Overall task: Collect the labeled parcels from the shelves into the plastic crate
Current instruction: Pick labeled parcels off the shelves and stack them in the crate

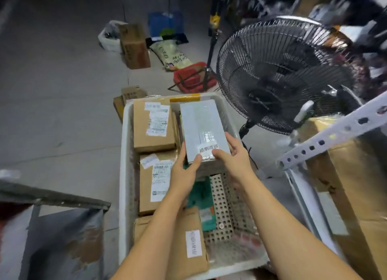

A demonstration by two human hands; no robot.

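Observation:
A white perforated plastic crate (225,198) stands on the floor below me. Both hands hold a grey-white labeled parcel (201,124) over the crate's far right part: my left hand (185,173) grips its near left corner and my right hand (234,156) its near right edge. Inside the crate, along the left side, lie two brown cardboard parcels with white labels, the far one (154,126) and the middle one (156,181). A third brown parcel (192,244) lies at the near end, partly under my left forearm. A green packet (202,196) rests on the crate's bottom.
A black floor fan (280,74) stands right of the crate. White metal shelf rails (326,141) and a large brown box (356,185) are at the right. A red basket (193,77), cardboard boxes (134,46) and bags lie on the grey floor beyond. A grey bin (52,227) sits near left.

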